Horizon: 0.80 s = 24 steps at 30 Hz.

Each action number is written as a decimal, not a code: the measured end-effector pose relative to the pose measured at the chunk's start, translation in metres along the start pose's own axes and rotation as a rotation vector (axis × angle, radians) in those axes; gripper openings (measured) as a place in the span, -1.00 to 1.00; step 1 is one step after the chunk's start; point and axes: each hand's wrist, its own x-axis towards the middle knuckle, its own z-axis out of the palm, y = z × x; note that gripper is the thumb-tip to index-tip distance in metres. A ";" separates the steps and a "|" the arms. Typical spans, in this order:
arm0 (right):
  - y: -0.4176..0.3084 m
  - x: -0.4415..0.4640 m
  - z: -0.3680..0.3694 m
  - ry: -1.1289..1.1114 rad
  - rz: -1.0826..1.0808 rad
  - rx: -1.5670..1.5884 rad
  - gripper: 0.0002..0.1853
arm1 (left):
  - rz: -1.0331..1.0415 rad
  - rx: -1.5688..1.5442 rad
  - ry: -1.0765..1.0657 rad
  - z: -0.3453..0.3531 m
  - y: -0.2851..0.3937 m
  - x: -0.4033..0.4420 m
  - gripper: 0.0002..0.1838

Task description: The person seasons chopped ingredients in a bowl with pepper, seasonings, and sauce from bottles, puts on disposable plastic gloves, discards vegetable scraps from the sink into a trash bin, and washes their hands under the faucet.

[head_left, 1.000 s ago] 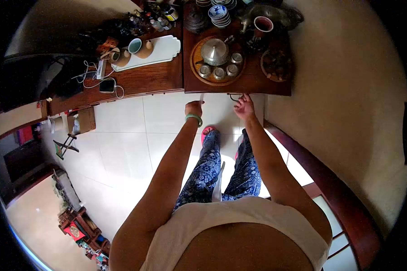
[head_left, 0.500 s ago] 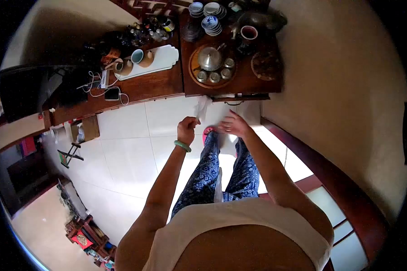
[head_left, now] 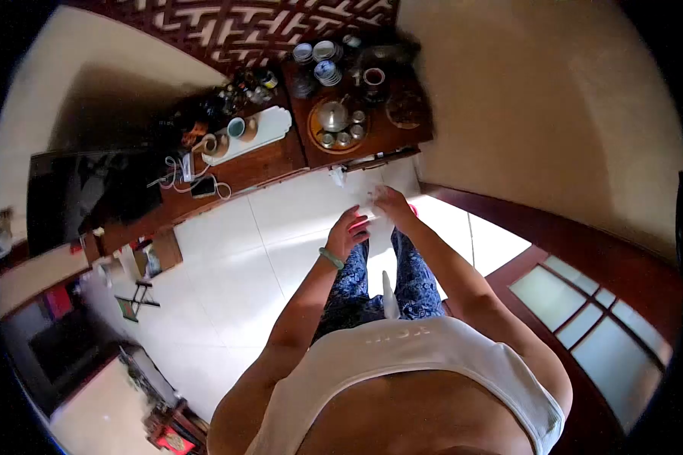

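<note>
My left hand (head_left: 349, 233), with a green bangle (head_left: 331, 258) on its wrist, is held in front of my legs, its fingers apart and slightly curled. I see nothing held in it. Close by on the right, my right hand (head_left: 393, 205) has its fingers drawn together at a pale, thin, blurred thing (head_left: 372, 200) that I cannot make out. Beyond both hands, a crumpled white piece (head_left: 338, 177), like thin plastic or tissue, hangs at the left end of the pulled-out drawer (head_left: 383, 158).
The wooden cabinet (head_left: 296, 155) carries a round tray (head_left: 319, 142) with a metal teapot (head_left: 333, 116) and small cups, stacked bowls (head_left: 327, 72) and a long white tray (head_left: 269, 129). A phone (head_left: 203, 187) lies beside cables. A folding stool (head_left: 136, 301) stands left on the tiled floor.
My left hand has moved right, nearer the right hand, and its closed fingers have opened. My right hand's spread fingers have drawn together. The view has tilted up and turned.
</note>
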 end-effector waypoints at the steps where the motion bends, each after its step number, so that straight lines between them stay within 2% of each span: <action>1: -0.005 -0.023 0.001 -0.035 -0.061 -0.142 -0.58 | -0.014 0.019 -0.018 0.007 -0.002 -0.001 -0.56; 2: -0.051 -0.070 0.025 -0.041 -0.044 -0.075 -0.56 | 0.043 0.186 -0.055 0.013 -0.005 0.001 -0.56; 3: -0.045 -0.084 0.019 -0.009 -0.061 -0.064 -0.56 | 0.104 0.352 -0.098 0.022 -0.009 0.000 -0.56; 4: -0.029 -0.092 0.004 -0.025 -0.173 -0.146 -0.57 | 0.171 0.597 -0.115 0.039 -0.007 -0.007 -0.72; 5: -0.025 -0.111 0.001 -0.032 -0.283 -0.229 -0.57 | 0.268 0.554 -0.194 0.044 -0.017 -0.004 -0.74; 6: -0.022 -0.134 -0.003 0.040 -0.393 -0.287 -0.64 | 0.250 0.529 -0.197 0.049 -0.027 -0.007 -0.79; 7: -0.041 -0.164 0.001 0.086 -0.412 -0.272 -0.64 | 0.228 0.505 -0.199 0.065 -0.030 -0.019 -0.84; 9: -0.071 -0.227 -0.003 0.294 -0.295 -0.418 -0.75 | 0.181 0.505 -0.265 0.097 -0.040 -0.040 -0.87; 10: -0.044 -0.235 -0.030 0.426 -0.232 -0.365 -0.84 | 0.158 0.469 -0.291 0.119 -0.045 -0.049 -0.89; 11: -0.063 -0.264 -0.024 0.525 -0.177 -0.275 -0.83 | 0.145 0.591 -0.295 0.146 -0.040 -0.070 -0.90; 15: -0.075 -0.351 -0.070 0.691 -0.345 0.029 -0.77 | 0.180 0.829 -0.493 0.220 -0.089 -0.095 -0.90; 17: -0.087 -0.405 -0.101 0.718 -0.411 0.066 -0.78 | 0.160 0.839 -0.598 0.262 -0.131 -0.109 -0.92; 20: -0.089 -0.466 -0.156 0.739 -0.550 0.094 -0.79 | 0.289 0.864 -0.659 0.328 -0.193 -0.119 -0.95; 21: -0.092 -0.482 -0.177 0.718 -0.590 0.126 -0.78 | 0.313 0.840 -0.743 0.347 -0.214 -0.111 -0.94; 23: -0.106 -0.520 -0.216 0.741 -0.653 0.142 -0.75 | 0.407 0.807 -0.713 0.398 -0.261 -0.110 -0.93; 24: -0.116 -0.538 -0.233 0.708 -0.625 0.232 -0.71 | 0.391 0.825 -0.742 0.417 -0.281 -0.104 -0.93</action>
